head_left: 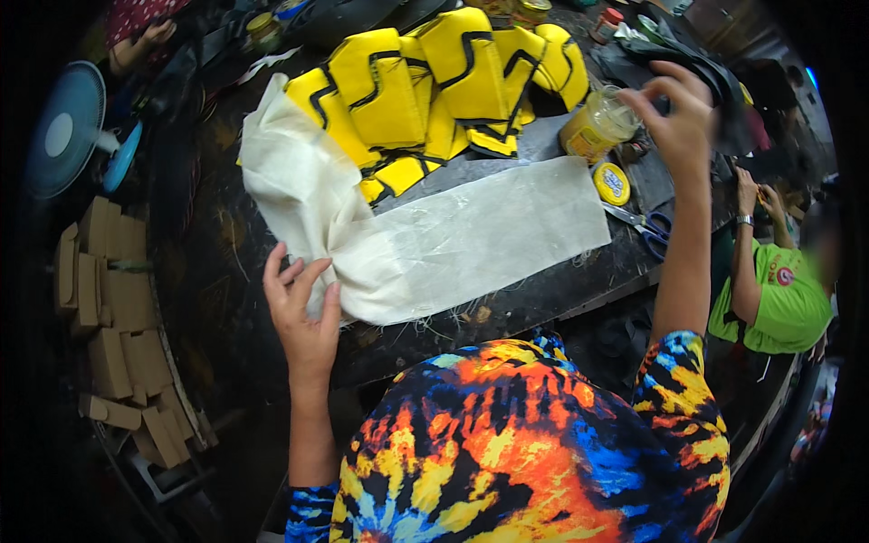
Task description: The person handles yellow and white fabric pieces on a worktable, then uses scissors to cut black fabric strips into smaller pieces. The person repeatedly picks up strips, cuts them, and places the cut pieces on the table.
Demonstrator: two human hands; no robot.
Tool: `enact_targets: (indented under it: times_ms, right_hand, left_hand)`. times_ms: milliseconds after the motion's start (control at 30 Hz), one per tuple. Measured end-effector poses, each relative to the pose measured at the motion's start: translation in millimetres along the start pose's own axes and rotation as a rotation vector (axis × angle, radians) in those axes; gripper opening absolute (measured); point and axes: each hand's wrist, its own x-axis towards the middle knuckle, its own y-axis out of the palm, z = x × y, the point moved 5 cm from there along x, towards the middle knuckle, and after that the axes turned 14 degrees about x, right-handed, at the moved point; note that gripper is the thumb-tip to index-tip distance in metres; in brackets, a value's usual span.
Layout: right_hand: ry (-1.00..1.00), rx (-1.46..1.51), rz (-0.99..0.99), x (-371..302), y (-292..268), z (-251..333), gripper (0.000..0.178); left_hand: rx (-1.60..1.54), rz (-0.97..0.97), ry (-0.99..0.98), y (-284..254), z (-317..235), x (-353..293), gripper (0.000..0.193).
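My left hand (306, 312) rests at the near edge of a white cloth (502, 226), fingers apart, fingertips touching its bunched left part. The right part of the cloth lies flat, with frayed threads along its edge. My right hand (677, 118) is raised beside the mouth of an open glass jar (597, 127) with yellowish contents, fingers curled in a pinch. What they hold, if anything, I cannot make out. Next to the jar lie a yellow lid (612, 184) and dark-blue-handled scissors (654, 233).
Yellow padded pieces with black trim (380, 90) are heaped at the far side of the dark table (434, 339). A blue fan (68, 131) and stacked cardboard pieces (127, 299) are at left. A person in a green shirt (783, 294) is at right; another person's hand (156, 34) is at far left.
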Motion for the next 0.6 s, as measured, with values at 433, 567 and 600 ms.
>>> enact_targets:
  times_ms: [433, 567, 600]
  right_hand:
    - [-0.179, 0.597, 0.72, -99.8, 77.4, 151.2, 0.075]
    - [-0.125, 0.239, 0.853, -129.9, 128.1, 150.9, 0.096]
    - [-0.138, 0.196, 0.859, -138.9, 126.3, 149.9, 0.1]
  left_hand:
    - [0.244, 0.029, 0.121, 18.4, -6.9, 6.6, 0.044]
    - [0.246, 0.047, 0.084, 18.4, -3.3, 4.9, 0.045]
    - [0.234, 0.04, 0.085, 16.9, -3.1, 4.7, 0.046]
